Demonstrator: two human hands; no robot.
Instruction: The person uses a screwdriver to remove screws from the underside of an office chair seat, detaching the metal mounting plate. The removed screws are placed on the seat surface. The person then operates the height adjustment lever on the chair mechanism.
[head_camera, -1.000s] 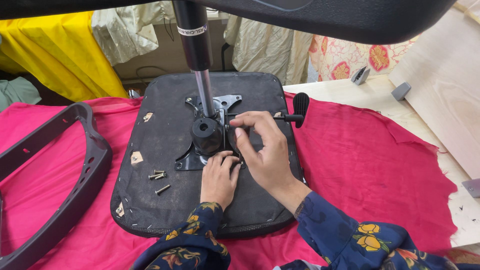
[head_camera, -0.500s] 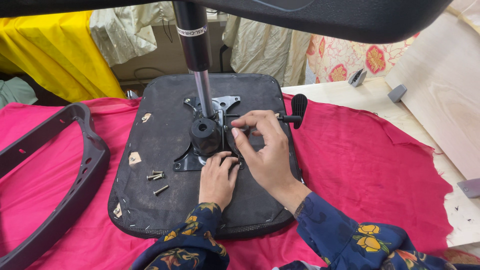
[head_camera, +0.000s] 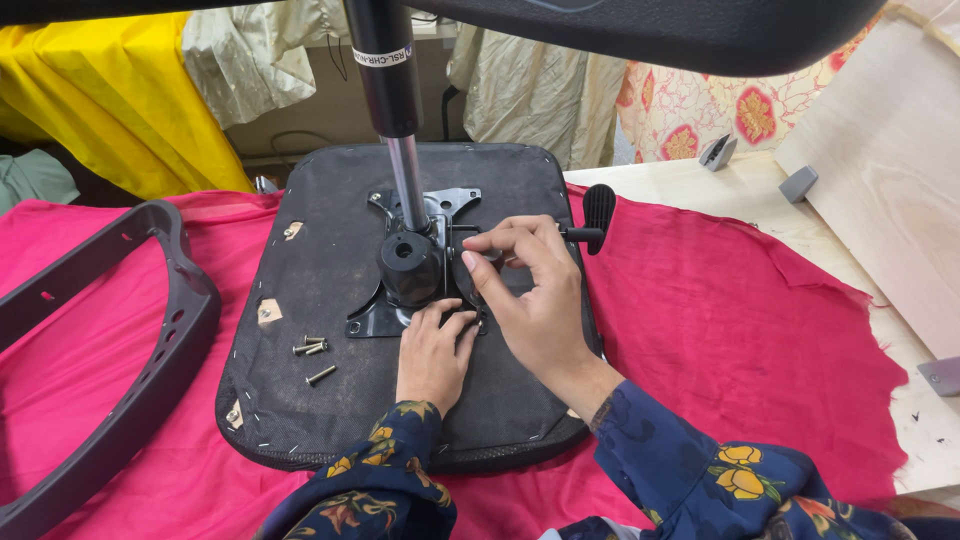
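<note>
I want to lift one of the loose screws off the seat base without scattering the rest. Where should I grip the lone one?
Pinch the lone screw across its shank, coming from above on the open near-left side. It lies flat on the seat base, apart from the cluster, clear of the left hand.

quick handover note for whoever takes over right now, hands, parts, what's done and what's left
Left hand: flat on the seat base, fingertips at the near edge of the metal mechanism plate, holding nothing that shows.
Right hand: over the plate's right side, fingers pinched at it; whether they hold a screw is hidden.
Parts: seat base lies underside up on the pink cloth. Gas cylinder stands in the mechanism. Lever sticks out right.
Done: plate positioned on base.
Left: loose screws lie beside the plate, not yet fitted.
</note>
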